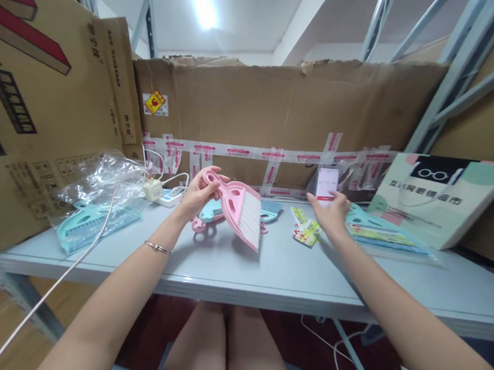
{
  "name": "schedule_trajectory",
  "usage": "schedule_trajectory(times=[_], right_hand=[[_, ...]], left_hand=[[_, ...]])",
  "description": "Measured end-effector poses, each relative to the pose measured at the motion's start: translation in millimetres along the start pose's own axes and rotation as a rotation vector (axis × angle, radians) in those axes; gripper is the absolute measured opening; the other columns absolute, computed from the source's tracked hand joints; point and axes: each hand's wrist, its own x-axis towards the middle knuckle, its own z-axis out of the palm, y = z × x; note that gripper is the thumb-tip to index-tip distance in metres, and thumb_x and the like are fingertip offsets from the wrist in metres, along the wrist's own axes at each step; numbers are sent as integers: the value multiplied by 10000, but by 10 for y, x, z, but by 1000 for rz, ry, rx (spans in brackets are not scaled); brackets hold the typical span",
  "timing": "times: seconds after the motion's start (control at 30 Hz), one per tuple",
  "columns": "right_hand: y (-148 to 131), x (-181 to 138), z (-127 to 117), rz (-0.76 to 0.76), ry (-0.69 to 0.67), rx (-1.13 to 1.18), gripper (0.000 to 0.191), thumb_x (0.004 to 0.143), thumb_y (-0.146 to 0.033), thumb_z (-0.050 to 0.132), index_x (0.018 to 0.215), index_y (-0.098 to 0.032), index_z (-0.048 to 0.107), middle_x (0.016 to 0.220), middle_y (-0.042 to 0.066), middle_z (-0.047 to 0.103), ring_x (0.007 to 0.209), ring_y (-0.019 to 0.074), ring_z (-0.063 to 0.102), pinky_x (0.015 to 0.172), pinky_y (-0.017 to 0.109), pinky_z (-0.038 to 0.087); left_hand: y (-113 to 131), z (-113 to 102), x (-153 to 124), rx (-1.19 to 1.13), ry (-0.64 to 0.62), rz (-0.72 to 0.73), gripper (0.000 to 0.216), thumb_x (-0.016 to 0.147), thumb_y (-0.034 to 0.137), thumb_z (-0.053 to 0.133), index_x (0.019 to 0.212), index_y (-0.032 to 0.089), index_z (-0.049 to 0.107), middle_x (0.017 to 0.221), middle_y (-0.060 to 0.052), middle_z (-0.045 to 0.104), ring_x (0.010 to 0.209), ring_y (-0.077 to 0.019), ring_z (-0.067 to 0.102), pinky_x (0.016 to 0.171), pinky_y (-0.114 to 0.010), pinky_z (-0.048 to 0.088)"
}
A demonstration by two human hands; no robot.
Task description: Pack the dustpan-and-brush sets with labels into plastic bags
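My left hand [201, 191] is closed round the handle of a pink hand brush [239, 207], its white bristles slanting down to the right above the table. Behind and below it lie a teal piece [211, 209], a teal brush [270, 211] and a small pink part [199, 224], partly hidden by the brush. At the back right, my right hand [331, 211] is at a phone [327, 185] with a lit screen, standing upright near the cardboard. Its fingers touch the phone's lower part; whether they grip it is unclear. Beside that hand lie colourful printed cards [306, 233].
Bagged teal brush sets lie at the left [94, 224] and right [386, 233]. A white adapter [153, 189] and cables sit at the back left. A white cable [64, 273] crosses the left table edge. A printed bag [438, 200] leans at right; a cardboard wall [270, 107] stands behind.
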Motion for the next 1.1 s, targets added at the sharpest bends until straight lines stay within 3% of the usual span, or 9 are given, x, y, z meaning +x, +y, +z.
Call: schedule_trajectory(times=[0.1, 0.17, 0.27, 0.47, 0.63, 0.77, 0.9, 1.0, 1.1], right_hand=[[-280, -260, 279, -499, -399, -157, 272, 714, -339, 696, 937, -204, 618, 997, 61, 527, 988, 211, 515, 946, 382, 394], [-479, -431, 482, -600, -705, -216, 238, 708, -360, 701, 894, -216, 662, 935, 37, 507, 891, 183, 535, 879, 357, 426], [-716, -561, 672, -629, -891, -303, 125, 709, -295, 691, 772, -192, 661, 829, 10, 474, 771, 148, 523, 767, 313, 442], [-999, -565, 627, -845, -765, -210, 82, 750, -251, 627, 729, -172, 611, 767, 1, 505, 668, 117, 495, 640, 266, 417], [-1078, -283, 400, -925, -454, -101, 58, 753, -228, 609, 753, -174, 589, 862, 42, 579, 710, 141, 536, 668, 292, 445], [-824, 18, 384, -1001, -470, -440, 93, 770, -200, 574, 823, -156, 637, 924, 86, 597, 786, 175, 554, 697, 296, 424], [-391, 95, 591, -988, -731, -896, 178, 817, -164, 515, 819, -165, 693, 987, 108, 620, 779, 173, 561, 665, 278, 362], [-118, 71, 745, -939, -820, -929, 161, 778, -139, 570, 778, -206, 717, 838, 63, 649, 734, 158, 571, 649, 260, 340], [87, 105, 775, -860, -789, -903, 248, 744, -132, 606, 938, -241, 717, 877, 53, 675, 795, 172, 593, 679, 256, 364]], left_hand=[[12, 119, -38, 28, -86, -12, 424, 733, 318, 737, 1081, 184, 534, 976, -56, 683, 556, -50, 570, 560, -183, 489], [46, 179, -64, 48, -119, 11, 432, 746, 332, 722, 1100, 189, 519, 1017, -68, 673, 557, -51, 567, 568, -193, 494], [121, 224, -87, 148, -119, 100, 414, 762, 343, 704, 1092, 190, 507, 1011, -75, 674, 552, -57, 562, 553, -195, 495], [231, 266, -43, 373, 60, 437, 370, 790, 401, 659, 1040, 189, 488, 902, -60, 665, 761, -139, 651, 623, -223, 528], [355, -30, 7, 517, 346, 600, 307, 808, 409, 639, 975, 206, 480, 795, -18, 611, 693, -114, 621, 619, -225, 507], [422, -306, -10, 757, 434, 686, 360, 752, 392, 692, 948, 213, 448, 864, -30, 602, 772, -143, 622, 639, -250, 501], [274, -318, -79, 1152, 311, 498, 294, 722, 308, 696, 826, 205, 441, 752, 9, 566, 681, -140, 592, 603, -251, 476], [131, -257, -120, 1362, 166, 269, 260, 738, 268, 668, 758, 210, 415, 669, 27, 519, 610, -144, 548, 585, -263, 438], [55, -234, -146, 1541, 63, 158, 189, 773, 273, 619, 767, 207, 442, 745, -14, 550, 670, -177, 563, 615, -284, 416]])
